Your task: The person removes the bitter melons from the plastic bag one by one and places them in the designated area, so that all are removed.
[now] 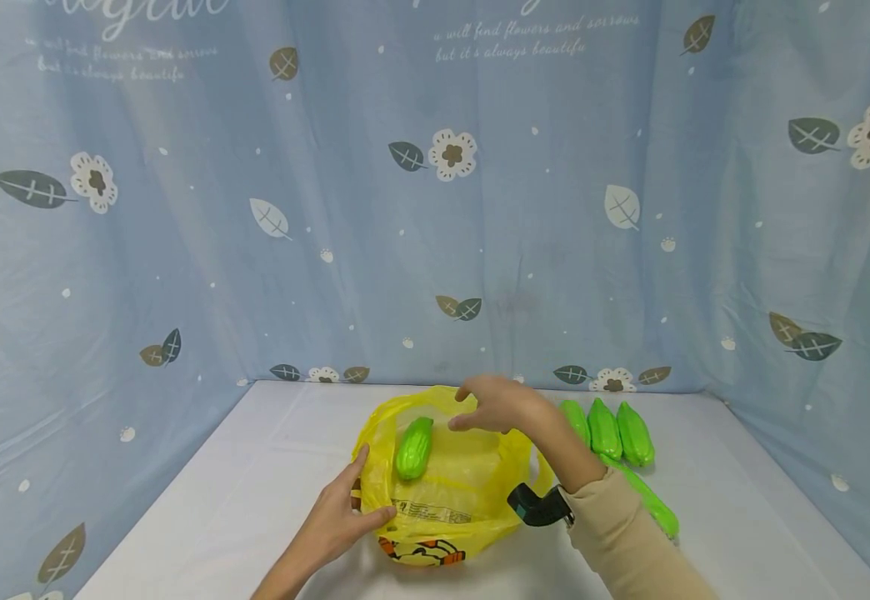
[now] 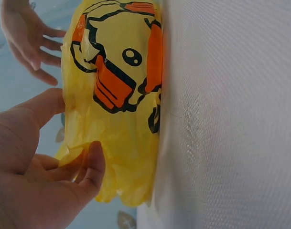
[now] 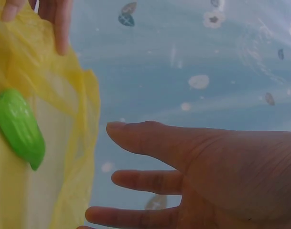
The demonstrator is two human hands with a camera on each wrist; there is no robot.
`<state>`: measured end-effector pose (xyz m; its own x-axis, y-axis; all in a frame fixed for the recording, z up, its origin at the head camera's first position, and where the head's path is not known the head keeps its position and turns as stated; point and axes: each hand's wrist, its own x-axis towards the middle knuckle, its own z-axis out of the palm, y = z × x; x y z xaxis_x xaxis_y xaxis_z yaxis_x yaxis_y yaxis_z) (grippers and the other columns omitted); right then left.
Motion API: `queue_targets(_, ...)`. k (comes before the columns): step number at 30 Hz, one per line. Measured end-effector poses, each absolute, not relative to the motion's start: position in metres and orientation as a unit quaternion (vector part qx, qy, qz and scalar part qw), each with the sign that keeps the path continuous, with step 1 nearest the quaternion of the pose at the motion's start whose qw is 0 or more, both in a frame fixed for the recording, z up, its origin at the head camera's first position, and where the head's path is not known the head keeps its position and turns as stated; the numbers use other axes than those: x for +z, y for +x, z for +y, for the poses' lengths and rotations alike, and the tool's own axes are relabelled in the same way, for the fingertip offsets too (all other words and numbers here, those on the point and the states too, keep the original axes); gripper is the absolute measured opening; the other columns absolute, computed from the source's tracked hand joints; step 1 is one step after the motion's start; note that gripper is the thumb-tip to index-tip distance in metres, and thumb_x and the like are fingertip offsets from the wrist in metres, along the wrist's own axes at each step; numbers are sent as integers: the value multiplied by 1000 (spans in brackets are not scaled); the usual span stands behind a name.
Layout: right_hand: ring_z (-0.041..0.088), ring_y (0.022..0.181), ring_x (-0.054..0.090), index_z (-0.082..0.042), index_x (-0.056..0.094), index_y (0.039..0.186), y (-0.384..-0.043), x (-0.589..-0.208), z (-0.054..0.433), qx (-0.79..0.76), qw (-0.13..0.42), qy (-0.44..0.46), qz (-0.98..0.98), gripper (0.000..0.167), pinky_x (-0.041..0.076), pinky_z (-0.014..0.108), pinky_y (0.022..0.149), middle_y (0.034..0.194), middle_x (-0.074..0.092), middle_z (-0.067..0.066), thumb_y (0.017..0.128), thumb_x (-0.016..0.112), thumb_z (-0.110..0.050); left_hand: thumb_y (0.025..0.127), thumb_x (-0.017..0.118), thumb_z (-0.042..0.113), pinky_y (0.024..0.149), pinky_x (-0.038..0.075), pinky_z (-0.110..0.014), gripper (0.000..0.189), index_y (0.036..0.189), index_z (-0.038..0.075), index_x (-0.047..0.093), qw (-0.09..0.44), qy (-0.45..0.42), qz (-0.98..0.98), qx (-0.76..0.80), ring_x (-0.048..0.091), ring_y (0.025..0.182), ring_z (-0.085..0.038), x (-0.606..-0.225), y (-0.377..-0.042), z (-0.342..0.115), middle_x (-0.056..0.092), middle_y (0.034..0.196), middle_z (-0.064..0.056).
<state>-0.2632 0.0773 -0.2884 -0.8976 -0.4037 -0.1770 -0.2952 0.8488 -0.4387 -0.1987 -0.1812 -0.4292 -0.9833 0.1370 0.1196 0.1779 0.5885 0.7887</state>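
Note:
A yellow plastic bag (image 1: 461, 475) with a printed duck stands with its mouth wide on the white table. Inside it lies a shiny green ridged vegetable (image 1: 414, 450), also visible in the right wrist view. My left hand (image 1: 333, 517) holds the bag's left rim, thumb on one side and fingers on the other; the left wrist view shows the fingers bent against the yellow plastic. Over the far right part of the bag's mouth hovers my right hand (image 1: 498, 404). Its fingers are spread and hold nothing, apart from the green vegetable in the right wrist view.
To the right of the bag, several similar green vegetables (image 1: 636, 435) lie on the white table (image 1: 742, 500), partly behind the right forearm. A longer green one (image 1: 656, 507) points toward the front. Blue patterned curtain (image 1: 532, 250) encloses the back and sides.

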Motion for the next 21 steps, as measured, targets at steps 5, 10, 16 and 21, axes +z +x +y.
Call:
queue_targets(5,20,80,62,-13,58,134,-265,-297,68,-220,141,-183,948,55,56,36,69,126,63,8,89,71,-41,78,82,32,74,53,-25,101,155,2,24,21,-84,-892,-443,65,88,-14,-428,-199,-181,46,147,-25)
queue_targets(10,21,91,61,-13,60,129,-266,-308,61,-232,144,-173,946,50,57,36,69,130,60,7,88,72,-39,78,82,32,74,53,-25,101,155,3,25,21,-79,-894,-441,64,88,-14,-428,-200,-182,47,147,-24)
queue_targets(16,22,91,61,-17,59,129,-270,-317,54,-241,152,-165,944,49,57,38,71,134,58,7,88,72,-40,78,82,34,74,52,-25,101,155,3,25,21,-74,-897,-434,63,88,-14,-430,-202,-182,47,147,-23)
queue_targets(21,22,88,62,-16,58,132,-275,-325,49,-254,151,-168,940,51,58,38,70,132,59,8,88,71,-39,78,81,34,75,53,-27,100,155,3,25,21,-78,-899,-431,63,89,-15,-430,-202,-182,45,149,-24)
